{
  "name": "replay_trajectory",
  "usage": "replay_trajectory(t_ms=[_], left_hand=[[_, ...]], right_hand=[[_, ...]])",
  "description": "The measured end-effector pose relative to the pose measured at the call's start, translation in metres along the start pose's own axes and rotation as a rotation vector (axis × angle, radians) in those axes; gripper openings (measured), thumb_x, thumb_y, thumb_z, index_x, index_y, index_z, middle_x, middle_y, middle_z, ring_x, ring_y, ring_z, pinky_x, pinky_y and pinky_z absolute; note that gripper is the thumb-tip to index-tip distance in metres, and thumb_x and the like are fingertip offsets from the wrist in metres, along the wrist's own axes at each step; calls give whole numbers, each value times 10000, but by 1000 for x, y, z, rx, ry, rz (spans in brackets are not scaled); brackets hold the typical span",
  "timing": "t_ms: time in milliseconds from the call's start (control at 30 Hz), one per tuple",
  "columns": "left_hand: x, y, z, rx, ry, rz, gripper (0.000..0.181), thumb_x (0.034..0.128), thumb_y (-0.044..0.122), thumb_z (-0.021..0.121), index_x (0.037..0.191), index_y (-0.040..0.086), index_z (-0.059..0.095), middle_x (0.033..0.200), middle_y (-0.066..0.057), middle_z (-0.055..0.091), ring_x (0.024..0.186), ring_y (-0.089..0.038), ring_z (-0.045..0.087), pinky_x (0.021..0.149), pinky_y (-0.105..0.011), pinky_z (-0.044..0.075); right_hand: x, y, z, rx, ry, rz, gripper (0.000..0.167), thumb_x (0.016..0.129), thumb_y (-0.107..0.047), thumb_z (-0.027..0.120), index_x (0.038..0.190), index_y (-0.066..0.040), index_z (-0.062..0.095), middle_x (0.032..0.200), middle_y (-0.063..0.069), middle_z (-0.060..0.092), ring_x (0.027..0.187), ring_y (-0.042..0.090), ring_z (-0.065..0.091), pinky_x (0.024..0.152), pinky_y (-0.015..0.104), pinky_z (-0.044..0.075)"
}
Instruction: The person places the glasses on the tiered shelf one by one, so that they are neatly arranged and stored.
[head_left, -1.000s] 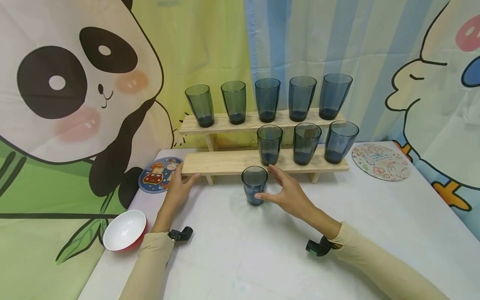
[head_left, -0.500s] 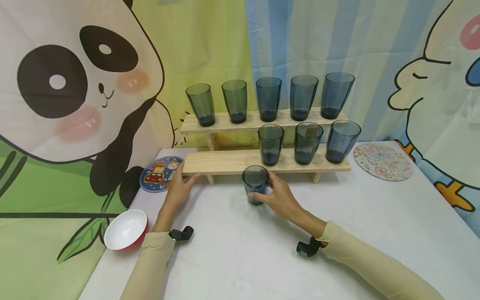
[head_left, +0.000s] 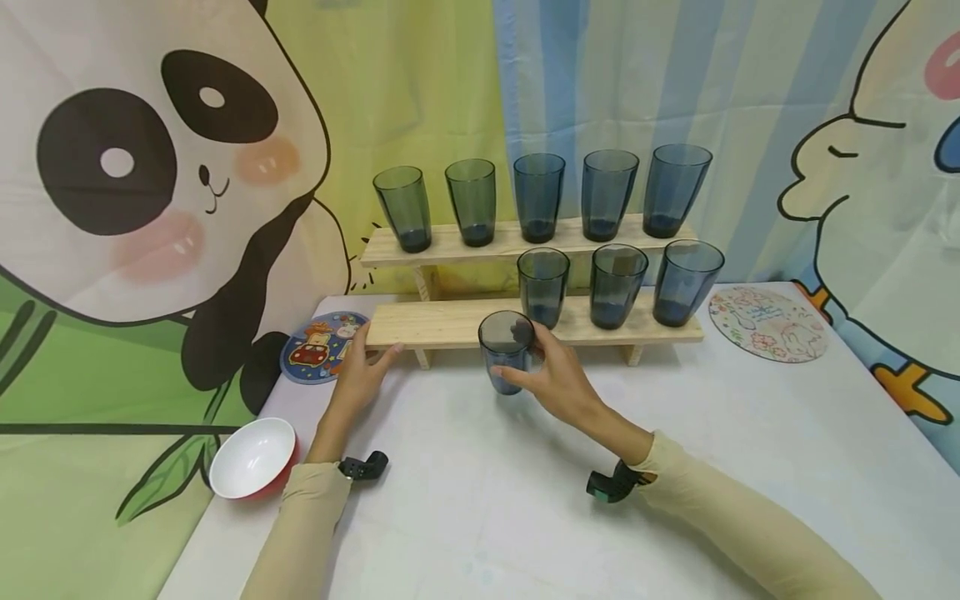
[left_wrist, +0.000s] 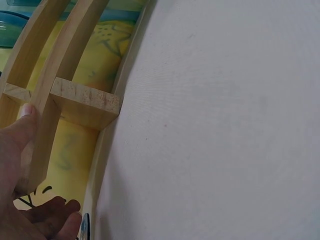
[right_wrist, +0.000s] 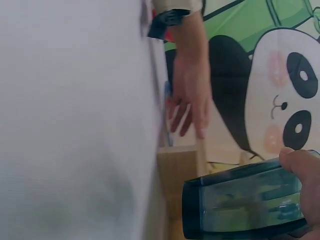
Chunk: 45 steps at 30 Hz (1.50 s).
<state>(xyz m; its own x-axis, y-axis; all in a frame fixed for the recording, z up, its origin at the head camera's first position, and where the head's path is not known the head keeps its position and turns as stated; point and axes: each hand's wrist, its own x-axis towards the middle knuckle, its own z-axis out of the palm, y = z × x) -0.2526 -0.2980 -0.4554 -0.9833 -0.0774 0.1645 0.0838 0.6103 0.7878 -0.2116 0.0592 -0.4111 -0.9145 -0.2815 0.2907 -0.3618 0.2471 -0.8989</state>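
In the head view my right hand (head_left: 562, 379) grips a blue-tinted drinking glass (head_left: 507, 354), thumb in front and fingers round the far side. The glass is upright, just off the table before the lower board; the right wrist view shows its thick base (right_wrist: 192, 210) apart from the table. My left hand (head_left: 358, 379) holds the left end of the two-tier wooden shelf (head_left: 435, 321), with the thumb (left_wrist: 27, 112) against the board's front edge. Three glasses (head_left: 613, 292) stand on the right of the lower board. Several more (head_left: 537, 200) line the upper board.
A white bowl with a red outside (head_left: 253, 458) stands at the table's left edge. A blue round mat (head_left: 311, 354) lies left of the shelf, a floral one (head_left: 768, 325) to its right. Behind hangs a cartoon curtain (head_left: 420, 83).
My right hand has closed round the glass and lifted it slightly off the table, toward the lower board. The left hand has stayed at the shelf's end.
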Motion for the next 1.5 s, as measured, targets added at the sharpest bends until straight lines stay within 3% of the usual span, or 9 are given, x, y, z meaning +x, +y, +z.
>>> replay_trajectory(t_ms=[333, 433, 767, 900, 1133, 1367, 1500], left_hand=[[2, -1, -1, 3, 3, 1, 883, 1027, 467, 677, 1665, 65, 218, 1627, -281, 358, 1457, -452, 461, 1197, -523, 426], [3, -2, -2, 3, 1, 2, 881, 1031, 462, 673, 1665, 60, 212, 1625, -283, 357, 1457, -451, 459, 1199, -518, 426], [3, -4, -1, -14, 0, 10, 875, 1037, 424, 678, 1667, 49, 201, 1635, -291, 340, 1451, -454, 470, 1191, -505, 438], [1, -3, -1, -14, -7, 4, 887, 1034, 437, 679, 1669, 51, 195, 1640, -291, 331, 1461, -455, 458, 1193, -510, 433], [1, 0, 0, -5, -7, 0, 891, 1036, 449, 671, 1674, 56, 187, 1645, -288, 330, 1461, -453, 460, 1200, -530, 419], [4, -1, 0, -2, -14, 3, 887, 1036, 450, 671, 1673, 59, 193, 1652, -282, 317, 1485, -448, 428, 1208, -520, 411], [2, -1, -3, 51, -21, -42, 933, 1026, 516, 657, 1687, 87, 156, 1648, -313, 278, 1513, -485, 358, 1241, -587, 331]], right_hand=[[41, -37, 13, -47, 37, 8, 694, 896, -370, 869, 1460, -133, 542, 1344, 77, 673, 1299, 264, 622, 1047, 514, 545], [57, -41, 20, -48, 42, -3, 671, 910, -348, 858, 1457, -119, 545, 1314, 90, 674, 1249, 276, 631, 1018, 504, 548], [95, -36, 40, -55, 88, 42, 843, 922, -423, 831, 1583, -91, 426, 1475, 125, 603, 1354, 311, 583, 1068, 515, 531], [101, -32, 44, -68, 109, 66, 871, 913, -454, 832, 1591, -92, 421, 1479, 124, 603, 1324, 315, 604, 1052, 508, 540], [105, -29, 46, -100, 122, 26, 782, 917, -419, 839, 1531, -81, 490, 1356, 121, 657, 1174, 289, 666, 941, 470, 576], [106, -31, 46, -165, 103, 56, 892, 928, -450, 819, 1613, -86, 379, 1519, 160, 556, 1384, 339, 555, 1095, 522, 505], [104, -30, 46, -187, 61, 71, 974, 926, -456, 819, 1658, -98, 286, 1607, 165, 472, 1452, 358, 491, 1147, 546, 462]])
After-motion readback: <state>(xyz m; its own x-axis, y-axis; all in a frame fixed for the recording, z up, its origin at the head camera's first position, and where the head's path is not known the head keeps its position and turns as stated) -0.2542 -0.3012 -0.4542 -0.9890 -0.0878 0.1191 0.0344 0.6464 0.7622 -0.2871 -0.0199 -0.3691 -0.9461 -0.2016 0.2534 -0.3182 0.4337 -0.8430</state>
